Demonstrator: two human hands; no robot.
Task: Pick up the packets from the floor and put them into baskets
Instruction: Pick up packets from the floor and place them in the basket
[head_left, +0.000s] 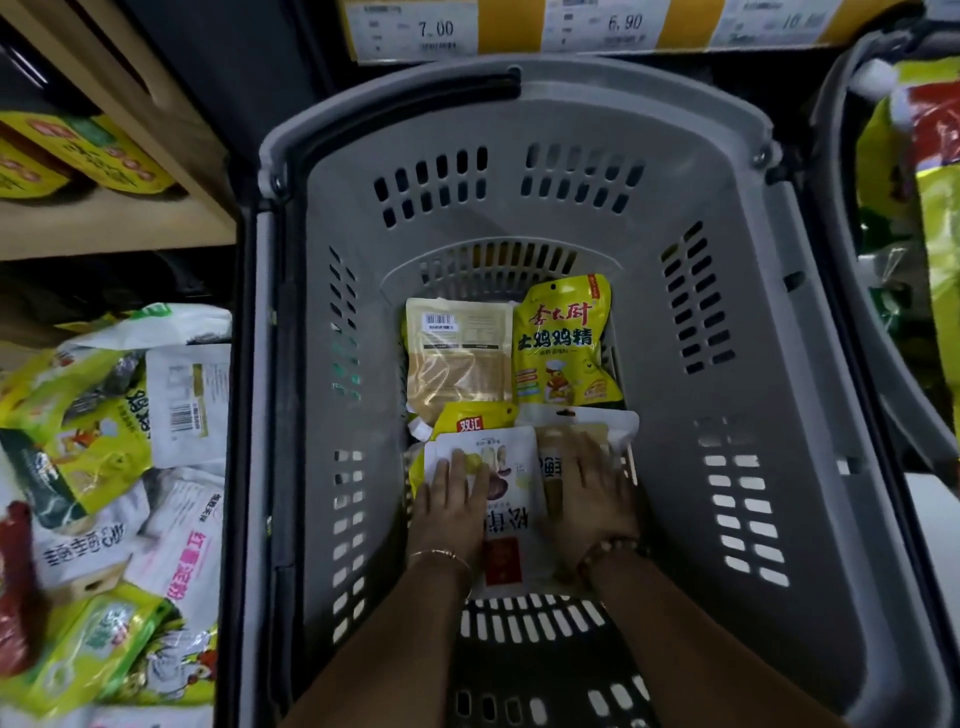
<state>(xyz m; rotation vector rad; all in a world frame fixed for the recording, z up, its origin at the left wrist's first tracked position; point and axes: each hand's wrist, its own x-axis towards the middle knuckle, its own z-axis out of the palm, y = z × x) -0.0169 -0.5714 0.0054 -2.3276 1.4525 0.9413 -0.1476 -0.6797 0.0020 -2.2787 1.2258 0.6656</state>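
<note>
A grey plastic basket (519, 171) fills the middle of the view. On its floor lie a beige packet (457, 353), a yellow chicken-powder packet (563, 348), a small yellow packet (475, 421) and two white packets. My left hand (452, 499) lies flat on the left edge of a white packet (506, 499) at the near end. My right hand (587, 488) rests flat on the other white packet (582, 423) beside it. Both hands have fingers spread and press down rather than grip.
A heap of yellow, green and white packets (104, 467) lies on the floor left of the basket. A second grey basket (852, 260) with packets stands at the right. Shelves with price tags (415, 31) run along the top and upper left.
</note>
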